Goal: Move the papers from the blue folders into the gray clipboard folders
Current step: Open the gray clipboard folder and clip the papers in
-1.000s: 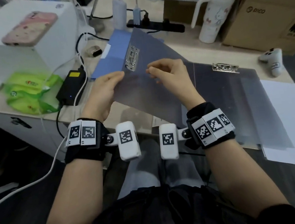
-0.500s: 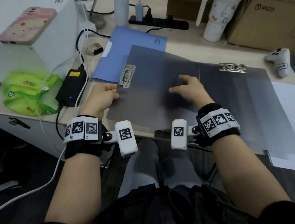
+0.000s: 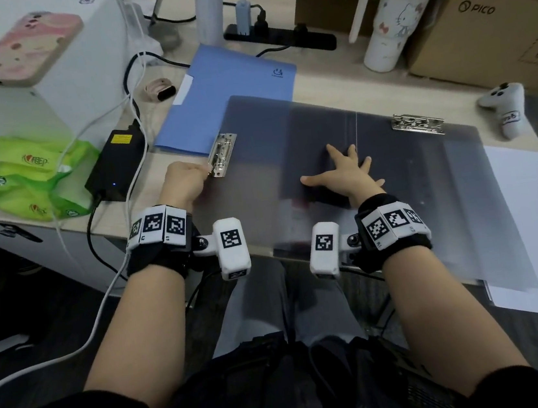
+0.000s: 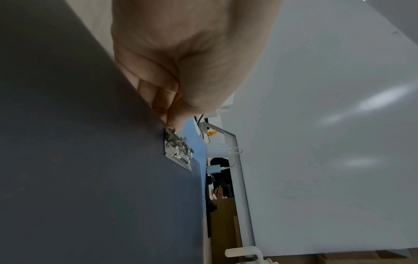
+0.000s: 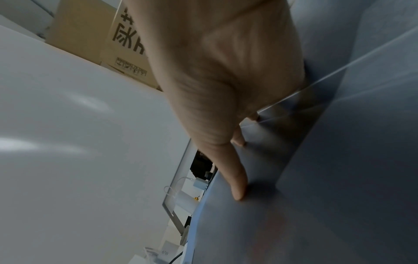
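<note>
A gray clipboard folder (image 3: 285, 127) lies opened flat on the desk, with one metal clip (image 3: 222, 155) on its left panel and another clip (image 3: 418, 122) on the right panel. My left hand (image 3: 201, 175) is curled at the left edge, pinching the cover just below the left clip (image 4: 178, 148). My right hand (image 3: 346, 167) lies flat with spread fingers (image 5: 238, 189), pressing the middle of the gray folder (image 5: 316, 196). A closed blue folder (image 3: 230, 90) lies behind, partly under the gray cover. White paper (image 3: 534, 222) lies under the gray folder's right side.
A white box (image 3: 52, 81) with a phone (image 3: 24, 47) on it, green packets (image 3: 33, 175) and a black power adapter (image 3: 116, 161) with cables stand to the left. A power strip (image 3: 281, 38), a white tumbler (image 3: 397, 18), a cardboard box (image 3: 490, 30) and a small plush toy (image 3: 505, 110) line the back and right.
The gray cover, held up and tilted by both hands, has come down flat on the desk. My right hand let go and spread flat on it; my left hand stays at the edge.
</note>
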